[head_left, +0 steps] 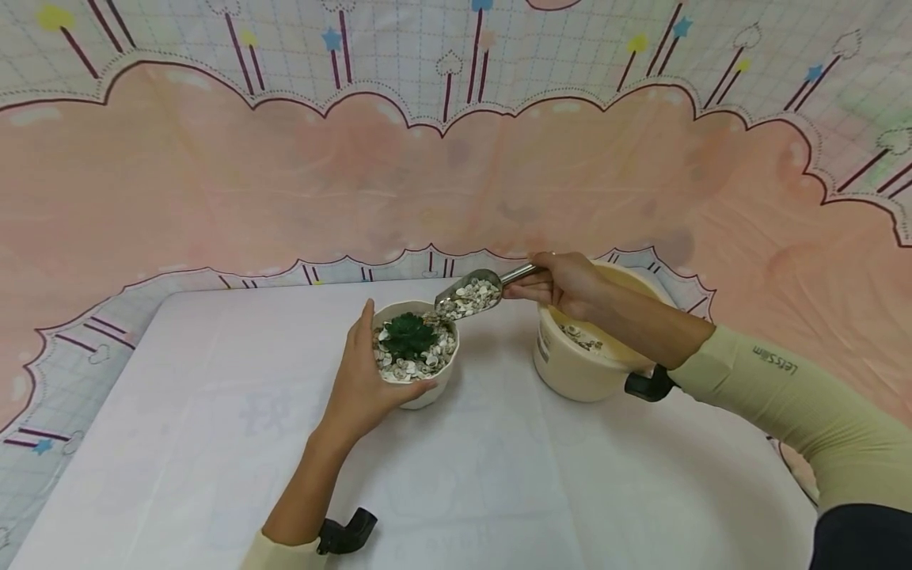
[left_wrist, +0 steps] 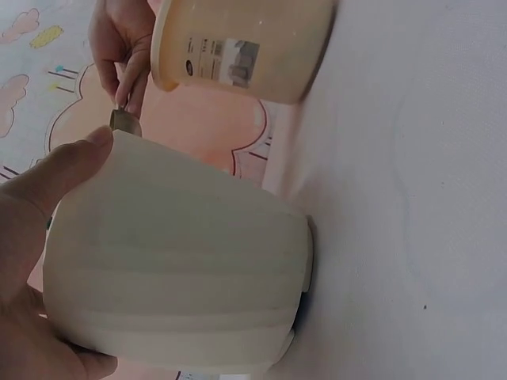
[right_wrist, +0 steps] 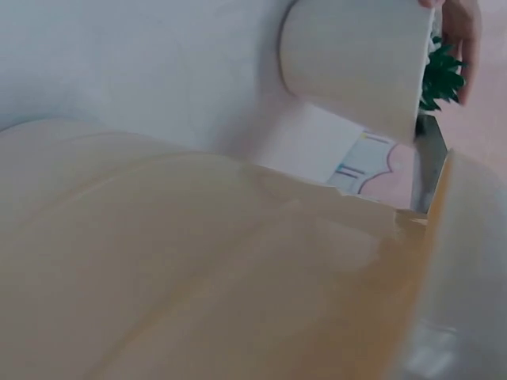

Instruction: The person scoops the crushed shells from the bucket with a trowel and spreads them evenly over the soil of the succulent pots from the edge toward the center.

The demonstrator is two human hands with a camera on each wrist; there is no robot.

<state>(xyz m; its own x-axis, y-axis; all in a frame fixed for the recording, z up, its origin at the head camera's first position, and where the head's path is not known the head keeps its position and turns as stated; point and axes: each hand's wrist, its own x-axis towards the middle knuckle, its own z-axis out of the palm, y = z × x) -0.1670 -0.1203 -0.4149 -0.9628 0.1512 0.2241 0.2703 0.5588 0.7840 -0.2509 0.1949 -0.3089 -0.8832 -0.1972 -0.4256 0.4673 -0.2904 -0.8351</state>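
A white pot (head_left: 447, 376) stands on the white-covered table, holding a green succulent (head_left: 409, 336) ringed by pale stone chips (head_left: 416, 367). My left hand (head_left: 365, 388) grips this pot around its rim, thumb at the near side. My right hand (head_left: 573, 281) holds a metal scoop (head_left: 522, 273) by its handle. Pale stone chips (head_left: 472, 298) lie in the scoop, whose tip is at the pot's right rim. In the left wrist view, the pot wall (left_wrist: 182, 253) hides most of the scoop. The right wrist view shows the succulent (right_wrist: 442, 75) above the pot's rim.
A cream bucket (head_left: 570, 374) stands right of the pot, under my right forearm, with some stone chips (head_left: 580, 336) inside. Behind the table (head_left: 214, 443) hangs a patterned pink cloth (head_left: 356, 190). A black wrist mount (head_left: 349, 532) sticks out from my left wrist.
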